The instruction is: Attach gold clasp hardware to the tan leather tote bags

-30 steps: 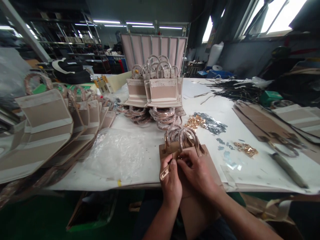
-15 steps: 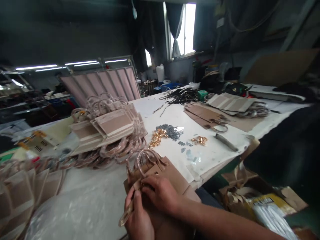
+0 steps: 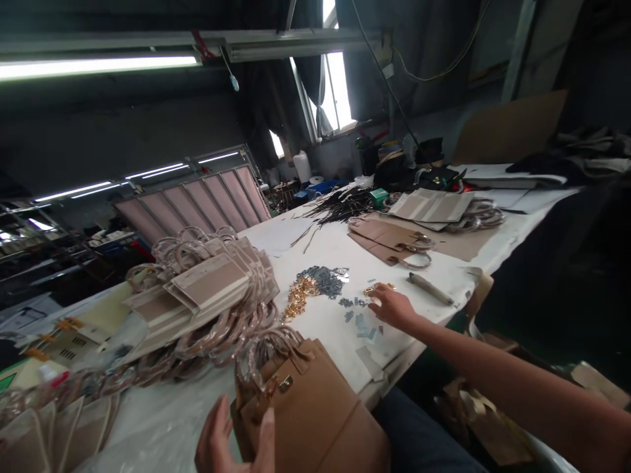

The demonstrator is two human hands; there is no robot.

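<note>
A brown handbag (image 3: 320, 401) with a gold clasp piece (image 3: 284, 383) on its front leans at the table's near edge. Its handles (image 3: 251, 361) are wrapped in clear plastic. My left hand (image 3: 236, 443) is at the bag's left side, thumb and fingers apart, thumb in front of the bag. Farther off, my right hand (image 3: 394, 307) reaches over the table to a small pile of gold metal fittings (image 3: 377, 289). Its index finger and thumb look apart, with the fingertips at the pile; no piece shows between them.
To the left lie stacked tan bag pieces (image 3: 211, 269) with wrapped handles. Mid-table are gold fittings (image 3: 300, 295) and grey metal plates (image 3: 323, 281). A grey tool-like stick (image 3: 430, 288), a brown bag (image 3: 384, 238) and black strips (image 3: 340, 203) lie beyond. A box stands below the right edge.
My right hand has left the bag and moved out to the small gold pile. My left hand's fingers have spread from their grip on the strap. The view has shifted and tilted.
</note>
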